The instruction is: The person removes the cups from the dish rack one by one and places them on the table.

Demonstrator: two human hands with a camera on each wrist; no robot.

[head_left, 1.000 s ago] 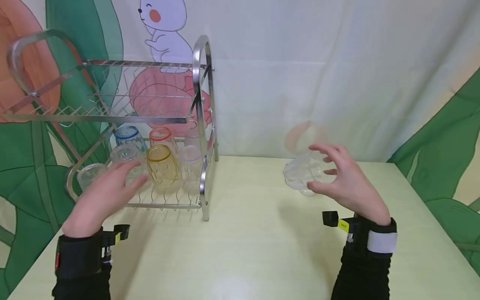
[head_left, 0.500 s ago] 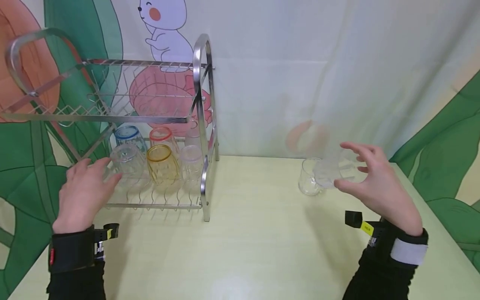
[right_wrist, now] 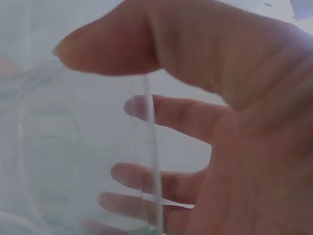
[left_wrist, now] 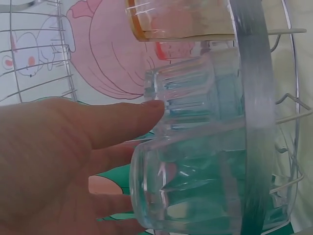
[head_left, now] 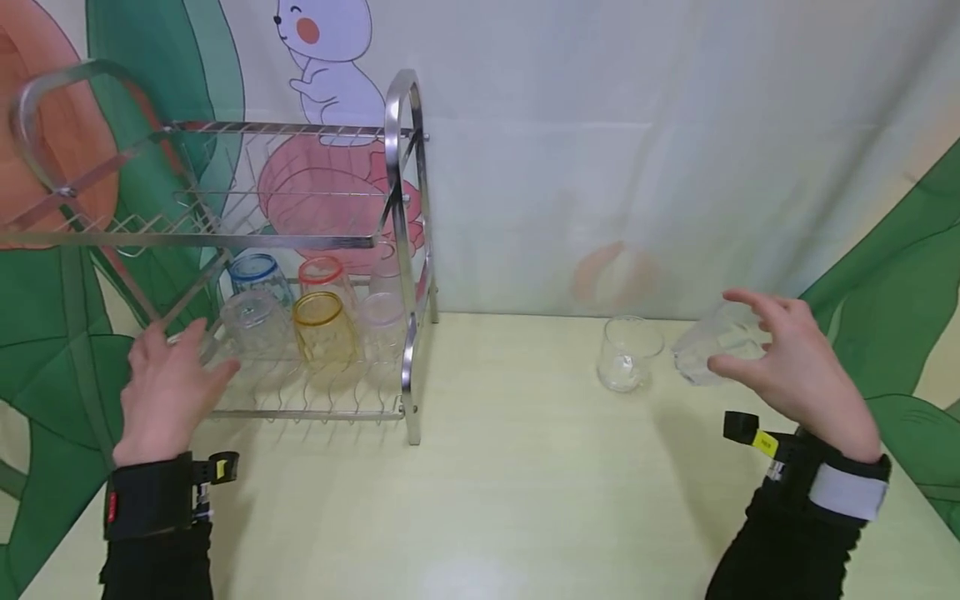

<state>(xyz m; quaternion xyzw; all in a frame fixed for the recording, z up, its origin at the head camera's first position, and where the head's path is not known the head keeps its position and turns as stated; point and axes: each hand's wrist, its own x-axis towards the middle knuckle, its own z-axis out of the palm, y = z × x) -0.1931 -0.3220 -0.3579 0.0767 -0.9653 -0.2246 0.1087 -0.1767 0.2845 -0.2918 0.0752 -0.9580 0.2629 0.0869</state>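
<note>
My right hand [head_left: 802, 379] grips a clear glass [head_left: 692, 358] tilted to the left, above the table's right part. In the right wrist view the thumb of this hand [right_wrist: 220, 107] lies on one side of the glass [right_wrist: 63, 142] and the fingers curl on the other. Left of it a small clear glass [head_left: 621, 372] stands on the table. My left hand [head_left: 165, 396] is at the lower left of the metal rack [head_left: 300, 242]. Seen from the left wrist, the hand [left_wrist: 54, 152] has its thumb and fingers spread about the base of a clear upside-down glass [left_wrist: 195, 191]; contact is unclear.
Upside down on the rack's lower shelf are another clear glass [head_left: 258, 325], a yellow one [head_left: 326, 333], a blue-rimmed one [head_left: 255, 268], a red-rimmed one [head_left: 322, 271] and a pale purple one [head_left: 382, 325]. A printed curtain [head_left: 540, 167] hangs behind the table [head_left: 480, 500].
My right hand has moved right with its glass, away from the small glass that it had partly covered. The left hand shifted left and down over the rack's front-left glass, then stayed nearly still.
</note>
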